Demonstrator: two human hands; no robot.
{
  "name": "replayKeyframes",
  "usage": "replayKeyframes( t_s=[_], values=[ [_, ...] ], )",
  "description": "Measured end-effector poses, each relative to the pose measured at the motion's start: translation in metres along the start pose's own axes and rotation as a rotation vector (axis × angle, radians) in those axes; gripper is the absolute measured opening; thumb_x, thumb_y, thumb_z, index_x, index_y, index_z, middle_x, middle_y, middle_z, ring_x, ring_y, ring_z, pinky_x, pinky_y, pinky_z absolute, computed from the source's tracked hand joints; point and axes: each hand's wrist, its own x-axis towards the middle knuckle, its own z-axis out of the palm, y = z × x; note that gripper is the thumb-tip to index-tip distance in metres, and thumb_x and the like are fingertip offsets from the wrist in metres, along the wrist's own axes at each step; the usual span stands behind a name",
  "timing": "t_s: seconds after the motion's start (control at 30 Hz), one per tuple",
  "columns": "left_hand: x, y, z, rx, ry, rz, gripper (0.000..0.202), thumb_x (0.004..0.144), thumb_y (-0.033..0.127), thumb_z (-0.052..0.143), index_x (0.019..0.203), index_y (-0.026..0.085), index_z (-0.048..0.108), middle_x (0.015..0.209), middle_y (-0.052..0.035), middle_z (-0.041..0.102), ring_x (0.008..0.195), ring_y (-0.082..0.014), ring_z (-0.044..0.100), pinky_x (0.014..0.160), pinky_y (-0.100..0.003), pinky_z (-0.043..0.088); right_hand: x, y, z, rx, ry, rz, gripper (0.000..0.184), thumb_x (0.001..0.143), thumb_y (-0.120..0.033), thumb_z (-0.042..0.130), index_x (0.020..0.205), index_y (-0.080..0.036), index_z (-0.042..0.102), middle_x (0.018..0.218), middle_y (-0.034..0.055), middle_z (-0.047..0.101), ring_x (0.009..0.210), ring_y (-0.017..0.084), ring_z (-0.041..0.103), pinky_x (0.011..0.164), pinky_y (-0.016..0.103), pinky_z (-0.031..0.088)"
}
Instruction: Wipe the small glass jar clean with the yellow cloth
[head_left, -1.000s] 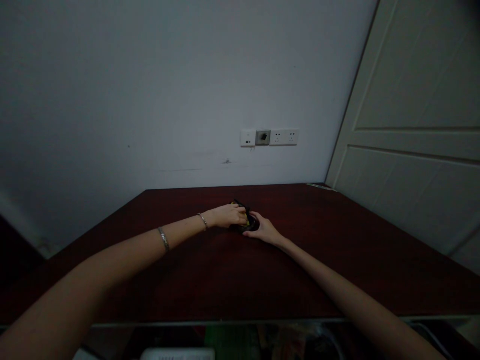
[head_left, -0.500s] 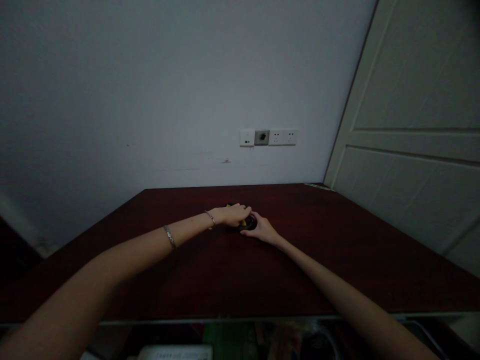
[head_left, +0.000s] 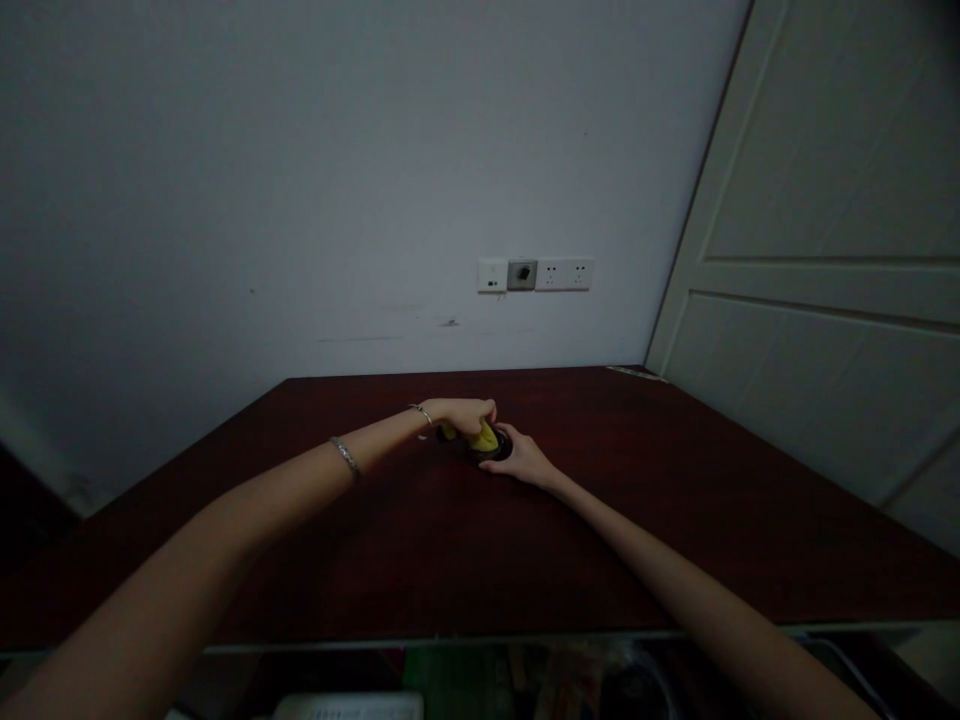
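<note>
My left hand [head_left: 463,413] is closed around a soft-looking yellow cloth [head_left: 484,438], its fingers bent down over a small, dark, rounded object [head_left: 502,446]. Part of the yellow also shows under the wrist. Thumb and fingers of my right hand [head_left: 529,462] curl round the right side of the dark object, which rests on the dark red-brown table [head_left: 420,540]. Its exact kind is hard to make out, since both hands cover much of it and the light is dim.
A pale wall with a row of sockets and switches [head_left: 535,275] rises behind the table. To the right stands a white panelled door [head_left: 817,290]. Below the table's front edge are a white box-like item [head_left: 349,706] and a green item [head_left: 457,682].
My left hand has lifted and turned slightly, so more of the yellow cloth shows over the dark object. My right hand has stayed nearly in place.
</note>
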Motion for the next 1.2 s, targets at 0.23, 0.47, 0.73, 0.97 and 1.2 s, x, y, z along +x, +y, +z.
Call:
replayKeyframes(
  t_s=[0.23,0.47,0.73,0.97,1.2],
  values=[
    [-0.01,-0.014,-0.019,-0.263,0.044,-0.031,0.048,0.043,0.006,0.043,0.088,0.016,0.057,0.074,-0.0039,0.062,0.057,-0.0144,0.052,0.046,-0.022,0.037,0.001,0.002,0.002,0.068,-0.015,0.032,0.083,0.053,-0.043,0.078,0.125,-0.022,0.043,0.117,0.0103,0.059,0.108,0.028,0.056,0.094,0.043,0.041],
    [-0.029,-0.021,-0.048,-0.683,0.259,-0.004,0.057,0.049,0.006,0.048,0.105,0.013,0.054,0.09,-0.0096,0.065,0.071,-0.0182,0.06,0.06,-0.029,0.047,0.006,-0.002,-0.006,0.393,-0.059,0.129,0.107,0.049,-0.042,0.08,0.137,-0.023,0.024,0.137,0.0172,0.04,0.12,0.026,0.047,0.099,0.044,0.038],
    [-0.032,-0.007,-0.035,-0.919,0.458,0.028,0.068,0.057,0.004,0.057,0.123,0.011,0.043,0.1,-0.0132,0.062,0.082,-0.0194,0.061,0.069,-0.032,0.048,0.021,-0.045,-0.033,0.59,0.228,0.011,0.054,0.062,-0.041,0.072,0.11,-0.021,0.056,0.117,0.0085,0.06,0.107,0.023,0.057,0.096,0.04,0.042],
    [-0.012,0.005,-0.004,-0.935,0.615,0.123,0.064,0.061,0.009,0.066,0.121,0.015,0.042,0.106,-0.0121,0.058,0.093,-0.0201,0.058,0.08,-0.037,0.047,0.036,-0.072,-0.031,0.59,0.379,-0.017,0.045,0.064,-0.045,0.068,0.096,-0.014,0.063,0.1,0.0088,0.068,0.092,0.025,0.063,0.084,0.038,0.049],
    [-0.027,-0.034,0.044,-0.762,0.537,-0.062,0.092,0.056,0.031,0.078,0.132,0.014,0.031,0.128,-0.0223,0.044,0.117,-0.0303,0.045,0.098,-0.048,0.035,0.045,-0.031,-0.062,0.457,0.501,0.039,0.041,0.067,-0.033,0.063,0.102,-0.014,0.056,0.102,0.0092,0.066,0.092,0.023,0.062,0.084,0.039,0.048]
  ],
)
